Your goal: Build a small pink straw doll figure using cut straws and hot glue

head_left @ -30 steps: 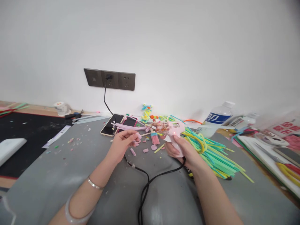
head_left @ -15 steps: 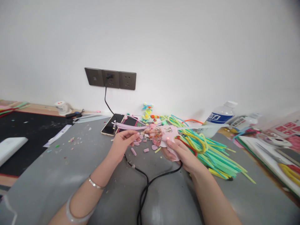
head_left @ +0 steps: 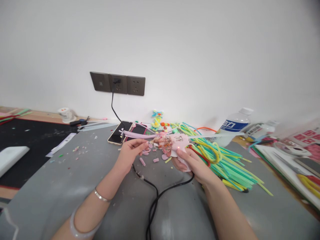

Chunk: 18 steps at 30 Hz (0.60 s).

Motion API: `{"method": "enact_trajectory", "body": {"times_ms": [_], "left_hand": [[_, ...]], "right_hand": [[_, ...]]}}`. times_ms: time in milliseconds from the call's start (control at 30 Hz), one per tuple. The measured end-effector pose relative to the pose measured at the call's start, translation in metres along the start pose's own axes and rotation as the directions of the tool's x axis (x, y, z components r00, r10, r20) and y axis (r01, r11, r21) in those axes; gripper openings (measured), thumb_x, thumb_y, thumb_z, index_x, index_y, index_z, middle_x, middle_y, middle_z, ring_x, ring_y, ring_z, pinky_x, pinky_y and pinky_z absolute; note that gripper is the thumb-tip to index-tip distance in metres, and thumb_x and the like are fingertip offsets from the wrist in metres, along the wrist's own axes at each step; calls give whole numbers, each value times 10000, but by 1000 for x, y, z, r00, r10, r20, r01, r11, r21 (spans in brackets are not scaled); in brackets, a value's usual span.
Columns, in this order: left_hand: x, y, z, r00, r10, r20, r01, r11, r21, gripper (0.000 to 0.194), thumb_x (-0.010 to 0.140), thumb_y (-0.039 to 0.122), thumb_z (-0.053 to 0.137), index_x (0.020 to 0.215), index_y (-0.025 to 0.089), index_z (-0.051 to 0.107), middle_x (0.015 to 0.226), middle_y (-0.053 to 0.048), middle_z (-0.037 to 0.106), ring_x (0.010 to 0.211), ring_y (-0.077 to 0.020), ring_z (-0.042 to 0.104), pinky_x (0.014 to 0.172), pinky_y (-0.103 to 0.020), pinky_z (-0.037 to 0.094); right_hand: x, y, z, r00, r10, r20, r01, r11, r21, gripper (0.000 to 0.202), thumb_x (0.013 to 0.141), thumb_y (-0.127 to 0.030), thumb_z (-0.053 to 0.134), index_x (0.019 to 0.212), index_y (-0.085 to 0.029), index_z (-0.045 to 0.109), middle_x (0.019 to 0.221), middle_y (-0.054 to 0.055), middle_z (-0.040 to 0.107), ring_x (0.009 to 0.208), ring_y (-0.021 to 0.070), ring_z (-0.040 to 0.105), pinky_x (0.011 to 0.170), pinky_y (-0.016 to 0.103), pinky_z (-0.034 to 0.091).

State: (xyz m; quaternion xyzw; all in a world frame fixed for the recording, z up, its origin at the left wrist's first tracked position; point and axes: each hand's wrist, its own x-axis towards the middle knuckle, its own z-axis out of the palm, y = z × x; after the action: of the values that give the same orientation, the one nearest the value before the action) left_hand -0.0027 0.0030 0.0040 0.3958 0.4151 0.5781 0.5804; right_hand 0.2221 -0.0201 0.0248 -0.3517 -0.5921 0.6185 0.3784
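Note:
A pink hot glue gun (head_left: 180, 140) is gripped by its handle in my right hand (head_left: 191, 161), nozzle pointing left. Its front is caked with brownish glue residue, and a long glue stick (head_left: 216, 135) sticks out of the back. My left hand (head_left: 132, 151) is pinched closed just left of the nozzle; anything between its fingertips is too small to make out. Small pink pieces (head_left: 142, 162) lie on the grey mat (head_left: 100, 180) below. Behind my left fingers are lilac pipe cleaners (head_left: 138, 135).
A heap of green and yellow pipe cleaners (head_left: 232, 166) lies right, before a white bottle (head_left: 235, 125). Two phones, one dark-screened phone (head_left: 118, 135) among them, lie behind my left hand. A black cord (head_left: 155, 200) crosses the mat. Scissors (head_left: 307, 183) lie far right.

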Motion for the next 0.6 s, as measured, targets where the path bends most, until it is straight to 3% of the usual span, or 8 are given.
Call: {"method": "enact_trajectory", "body": {"times_ms": [367, 600], "left_hand": [[0, 4, 0, 1000, 24, -12, -23, 1000, 17, 238, 551, 306, 882, 690, 146, 774, 580, -23, 697, 498, -81, 513, 475, -203, 399], [1, 2, -2, 1000, 24, -19, -24, 1000, -1, 240, 557, 309, 883, 712, 155, 784, 602, -18, 708, 509, -73, 508, 490, -192, 403]], "right_hand": [[-1, -1, 0, 1000, -1, -5, 1, 1000, -20, 584, 876, -628, 544, 489, -200, 451, 437, -38, 366, 412, 85, 277, 463, 269, 212], [-1, 1, -1, 1000, -3, -6, 3, 1000, -6, 495, 895, -595, 540, 611, -190, 552, 454, -56, 345, 413, 86, 268, 457, 261, 206]]}}
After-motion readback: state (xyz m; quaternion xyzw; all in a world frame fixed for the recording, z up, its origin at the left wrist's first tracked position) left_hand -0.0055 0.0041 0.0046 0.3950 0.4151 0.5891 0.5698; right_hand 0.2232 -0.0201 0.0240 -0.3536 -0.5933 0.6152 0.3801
